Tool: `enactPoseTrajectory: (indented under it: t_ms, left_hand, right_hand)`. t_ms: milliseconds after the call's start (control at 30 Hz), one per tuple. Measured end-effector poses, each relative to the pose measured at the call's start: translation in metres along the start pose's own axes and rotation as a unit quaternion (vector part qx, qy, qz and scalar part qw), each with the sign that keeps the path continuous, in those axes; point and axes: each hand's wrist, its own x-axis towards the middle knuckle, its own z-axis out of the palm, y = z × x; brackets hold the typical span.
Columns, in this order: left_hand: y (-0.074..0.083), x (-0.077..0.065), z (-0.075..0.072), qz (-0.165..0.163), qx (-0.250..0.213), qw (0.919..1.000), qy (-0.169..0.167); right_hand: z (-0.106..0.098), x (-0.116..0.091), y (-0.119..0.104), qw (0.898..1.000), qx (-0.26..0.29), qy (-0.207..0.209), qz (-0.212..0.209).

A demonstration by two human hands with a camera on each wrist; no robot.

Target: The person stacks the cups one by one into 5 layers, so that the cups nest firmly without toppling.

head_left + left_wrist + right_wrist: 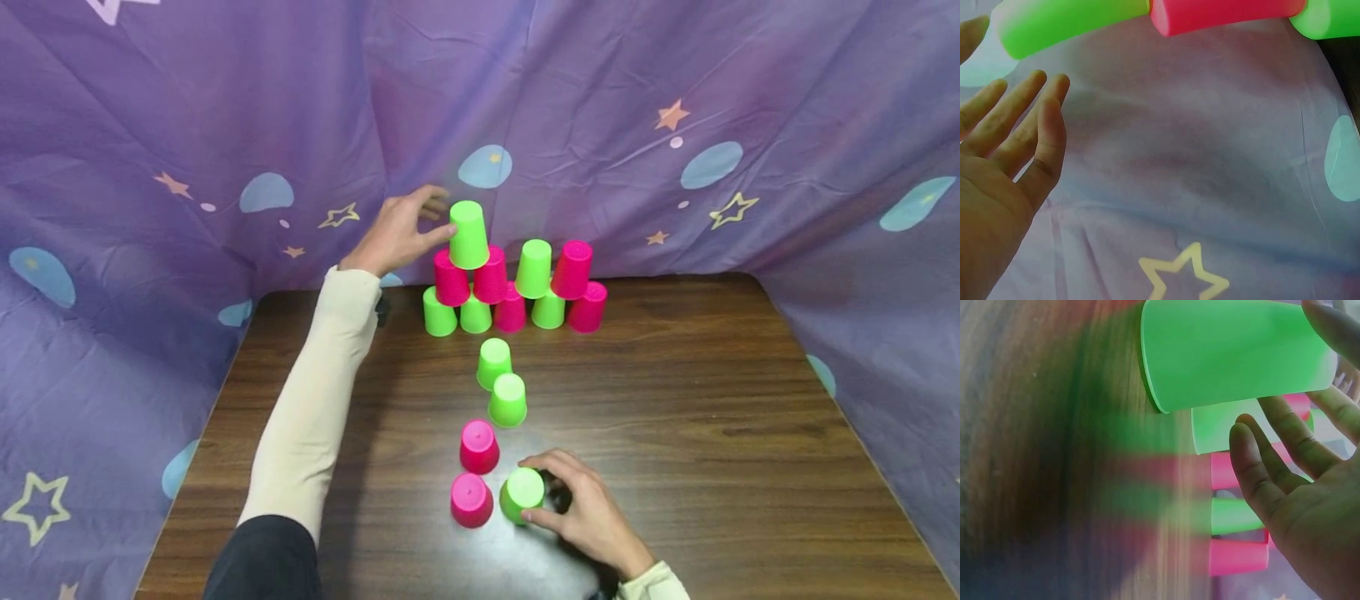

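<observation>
Presently, left hand [401, 229] is opened out with fingers spread, holding nothing, thumb at the side of the top green cup [468, 235], which stands inverted across two pink cups [452, 280] of the stack. Nearer, right hand [588, 508] has thumb and forefinger around the near green cup [522, 495], inverted on the tabletop [675, 417], other fingers extended.

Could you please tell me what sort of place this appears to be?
Probably an indoor tabletop activity or filming corner: a wood-grain table stands with purple star-patterned fabric hung around it, and stacked green and pink cups on top.
</observation>
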Motion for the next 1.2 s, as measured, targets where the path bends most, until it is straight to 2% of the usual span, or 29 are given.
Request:
enactPoseTrajectory:
  t_ms: [167,333,500,633,867,1200]
  left_hand:
    - [-0.005,-0.022,-0.003,0.010,-0.001,0.9996,0.025]
    - [-0.012,-0.053,-0.002,0.018,0.007,0.9983,0.054]
    - [-0.020,-0.086,0.009,0.023,-0.005,0.9969,0.075]
    - [-0.021,-0.110,0.023,0.023,-0.017,0.9962,0.082]
    - [-0.018,-0.144,0.054,0.031,-0.030,0.9970,0.065]
    - [-0.012,-0.186,0.107,-0.002,-0.069,0.9976,-0.009]
  right_hand:
    - [-0.004,0.002,0.002,1.000,0.015,0.008,-0.011]
    - [-0.010,0.008,0.003,1.000,0.004,0.013,-0.010]
    - [-0.014,0.015,0.002,1.000,-0.020,0.010,-0.003]
    - [-0.017,0.020,0.002,0.999,-0.031,0.007,-0.006]
    - [-0.023,0.032,-0.002,0.999,-0.036,0.006,-0.016]
    - [-0.035,0.050,-0.005,0.999,-0.038,-0.010,-0.032]
